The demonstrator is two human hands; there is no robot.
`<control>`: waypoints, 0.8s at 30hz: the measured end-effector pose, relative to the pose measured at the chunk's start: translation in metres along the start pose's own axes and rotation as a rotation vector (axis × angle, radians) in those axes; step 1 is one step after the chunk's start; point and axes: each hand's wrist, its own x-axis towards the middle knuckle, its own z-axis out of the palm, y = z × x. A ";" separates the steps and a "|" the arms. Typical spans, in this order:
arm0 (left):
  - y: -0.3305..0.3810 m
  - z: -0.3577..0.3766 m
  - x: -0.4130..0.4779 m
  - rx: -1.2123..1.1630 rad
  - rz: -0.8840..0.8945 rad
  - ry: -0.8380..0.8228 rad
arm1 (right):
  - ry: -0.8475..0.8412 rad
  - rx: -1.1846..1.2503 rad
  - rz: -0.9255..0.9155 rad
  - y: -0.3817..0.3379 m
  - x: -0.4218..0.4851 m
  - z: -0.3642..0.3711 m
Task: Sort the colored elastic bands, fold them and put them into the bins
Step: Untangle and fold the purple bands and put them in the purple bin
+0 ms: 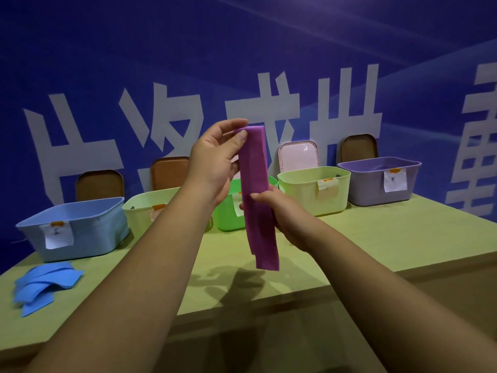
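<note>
A purple elastic band (pixel 255 168) hangs doubled over in the air above the table, its two loose ends pointing down. My left hand (pixel 215 160) pinches its folded top between thumb and fingers. My right hand (pixel 277 211) grips the band at mid-height from the right side. Behind the band stand five bins in a row: blue (pixel 72 230), pale yellow-green (pixel 145 208), bright green (pixel 228 214), another pale yellow-green (pixel 304 189) and purple (pixel 371 181). Several blue bands (pixel 45 284) lie in a pile at the table's left.
The green table (pixel 349 243) ends in a front edge just below my forearms. Bin lids lean against the blue wall: brown ones (pixel 99 184), (pixel 169 172), (pixel 359 146) and a pink one (pixel 298 154). Paper labels are taped to the bins' fronts.
</note>
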 end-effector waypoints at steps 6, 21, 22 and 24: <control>-0.001 -0.004 0.000 -0.060 -0.039 0.004 | -0.034 -0.136 -0.026 -0.010 -0.001 -0.004; -0.022 -0.017 0.013 -0.001 -0.069 0.040 | -0.078 0.166 0.048 0.013 -0.012 0.012; -0.026 -0.018 0.014 -0.005 -0.081 0.043 | -0.090 0.191 0.071 0.014 -0.013 0.012; -0.036 -0.019 0.018 -0.004 -0.102 0.052 | -0.134 0.242 0.130 0.015 -0.014 0.011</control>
